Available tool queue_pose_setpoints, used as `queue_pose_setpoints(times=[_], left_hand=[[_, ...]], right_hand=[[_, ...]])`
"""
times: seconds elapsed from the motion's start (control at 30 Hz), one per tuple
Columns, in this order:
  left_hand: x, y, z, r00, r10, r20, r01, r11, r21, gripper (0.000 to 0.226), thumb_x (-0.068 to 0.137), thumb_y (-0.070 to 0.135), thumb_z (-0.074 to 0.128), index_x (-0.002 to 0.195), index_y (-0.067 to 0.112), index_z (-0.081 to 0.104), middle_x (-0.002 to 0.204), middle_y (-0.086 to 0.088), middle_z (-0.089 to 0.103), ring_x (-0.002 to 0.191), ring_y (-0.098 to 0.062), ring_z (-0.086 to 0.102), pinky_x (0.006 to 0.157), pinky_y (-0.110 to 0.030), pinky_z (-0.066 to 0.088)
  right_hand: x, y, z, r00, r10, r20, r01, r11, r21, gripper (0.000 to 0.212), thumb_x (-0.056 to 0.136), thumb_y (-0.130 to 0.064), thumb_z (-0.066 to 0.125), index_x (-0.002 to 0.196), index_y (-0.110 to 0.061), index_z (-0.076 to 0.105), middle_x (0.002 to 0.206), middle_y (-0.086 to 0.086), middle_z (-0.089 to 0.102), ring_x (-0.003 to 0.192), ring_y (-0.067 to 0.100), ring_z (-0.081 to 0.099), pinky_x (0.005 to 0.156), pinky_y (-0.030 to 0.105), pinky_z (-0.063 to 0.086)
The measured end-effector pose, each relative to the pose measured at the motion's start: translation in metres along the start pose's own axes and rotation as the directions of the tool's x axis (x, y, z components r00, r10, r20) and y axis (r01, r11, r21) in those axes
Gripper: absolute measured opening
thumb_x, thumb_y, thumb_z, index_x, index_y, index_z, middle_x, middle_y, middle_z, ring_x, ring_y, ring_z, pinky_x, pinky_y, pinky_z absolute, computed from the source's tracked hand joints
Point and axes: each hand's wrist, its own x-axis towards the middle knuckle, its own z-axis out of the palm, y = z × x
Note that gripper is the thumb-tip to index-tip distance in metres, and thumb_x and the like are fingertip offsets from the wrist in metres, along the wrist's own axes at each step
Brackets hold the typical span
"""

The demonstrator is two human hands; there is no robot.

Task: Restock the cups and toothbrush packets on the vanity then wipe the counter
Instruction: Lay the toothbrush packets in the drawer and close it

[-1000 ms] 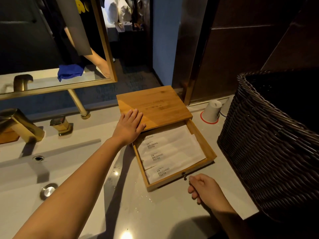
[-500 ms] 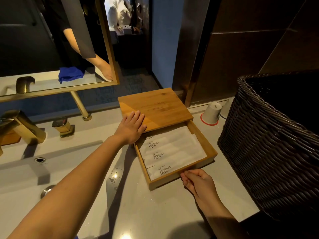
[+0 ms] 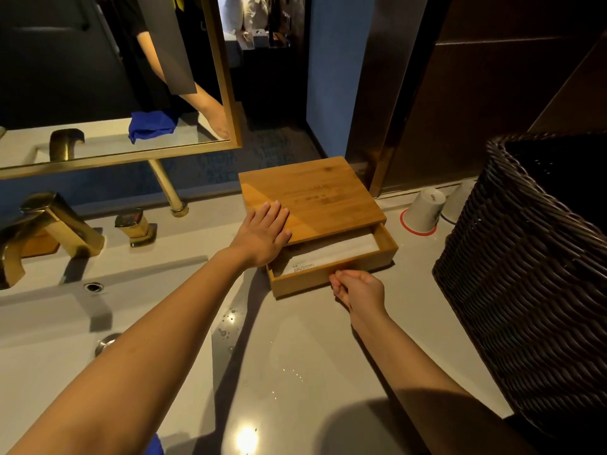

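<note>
A bamboo box (image 3: 312, 195) stands on the pale vanity counter (image 3: 295, 356). Its drawer (image 3: 384, 254) sticks out a short way toward me. White toothbrush packets (image 3: 331, 252) printed "BRUSHING" lie inside, mostly under the box top. My left hand (image 3: 264, 234) lies flat, fingers spread, on the box top's front left corner. My right hand (image 3: 358, 287) is curled against the drawer's front face, where the small knob is hidden. Two white cups (image 3: 423, 210) stand upside down to the right of the box; the second cup (image 3: 458, 201) is partly behind the basket.
A large dark wicker basket (image 3: 525, 274) fills the right side, close to my right arm. Gold faucet (image 3: 49, 224) and handle (image 3: 136, 226) sit over the sink (image 3: 49, 323) at left. A gold-framed mirror (image 3: 115, 77) reflects a blue cloth. Water drops lie on the counter.
The drawer has slid most of the way back into the box. My right hand moved forward with its front face. My left hand stayed on the box top.
</note>
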Motion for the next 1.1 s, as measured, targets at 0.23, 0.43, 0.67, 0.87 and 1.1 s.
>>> queue_pose_setpoints(times=[0.23,0.43,0.67,0.87,1.1], left_hand=[[-0.002,0.001,-0.003,1.0,0.008,0.012,-0.009,0.999,0.037,0.058,0.098,0.042,0.015,0.148,0.016,0.001,0.159,-0.006,-0.004,0.145,-0.024,-0.007,0.117,-0.042,-0.002],[-0.002,0.001,-0.001,1.0,0.015,-0.005,-0.015,0.998,0.061,0.058,0.098,0.042,0.016,0.148,0.015,0.003,0.159,-0.008,-0.002,0.145,-0.025,-0.005,0.117,-0.042,-0.001],[-0.004,0.002,0.0,1.0,0.014,-0.022,-0.012,0.997,0.077,0.06,0.097,0.044,0.016,0.148,0.015,0.003,0.159,-0.008,-0.001,0.145,-0.025,-0.005,0.116,-0.042,-0.001],[-0.019,0.009,0.0,0.997,-0.004,-0.077,0.007,0.999,0.041,0.06,0.097,0.046,0.017,0.148,0.015,0.006,0.159,-0.007,0.003,0.145,-0.025,-0.002,0.117,-0.041,0.0],[-0.068,-0.004,-0.005,1.0,0.017,-0.025,-0.017,1.0,0.014,0.069,0.093,0.046,0.036,0.148,0.019,0.005,0.159,-0.007,0.002,0.145,-0.027,0.002,0.116,-0.039,0.009]], right_hand=[[0.032,-0.015,0.03,0.994,-0.104,0.026,0.107,0.981,-0.164,0.006,0.085,-0.006,0.062,0.08,-0.009,0.065,0.075,0.011,0.067,0.067,0.019,0.062,0.078,0.035,0.055],[0.048,-0.014,0.042,0.987,-0.157,0.027,0.158,0.958,-0.238,0.011,0.084,-0.007,0.062,0.074,-0.01,0.065,0.065,0.006,0.065,0.058,0.016,0.058,0.074,0.034,0.054],[0.046,-0.011,0.045,0.949,-0.312,0.045,0.298,0.842,-0.449,0.007,0.089,-0.015,0.057,0.088,-0.007,0.058,0.084,0.012,0.068,0.072,0.022,0.065,0.072,0.036,0.056],[0.031,-0.013,0.044,0.863,-0.479,0.162,0.423,0.509,-0.749,0.011,0.093,-0.02,0.051,0.095,-0.009,0.052,0.097,0.012,0.062,0.085,0.025,0.06,0.071,0.035,0.05],[0.002,-0.008,0.041,0.798,-0.549,0.248,0.431,0.232,-0.872,0.027,0.089,-0.015,0.058,0.114,-0.01,0.051,0.114,0.011,0.06,0.105,0.028,0.057,0.081,0.037,0.051]])
